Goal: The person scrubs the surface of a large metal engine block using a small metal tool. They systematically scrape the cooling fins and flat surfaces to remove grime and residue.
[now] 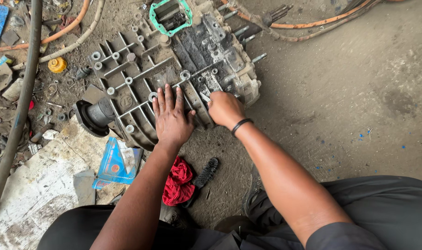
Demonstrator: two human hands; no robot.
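Your left hand (172,121) lies flat, fingers released and spread, on the ribbed casing (174,69) on the floor (359,92). Your right hand (225,109) is clenched on a small blade (205,96), its tip on the casing's edge just beyond your right fingers and close beside your left fingertips. A slip of the blade on the greasy metal could carry it into your left fingers; the sharp ribs under them could also cut.

Casing (141,69) on ground, both hands on it, rag (177,183) nearer, hoses (58,34) behind.
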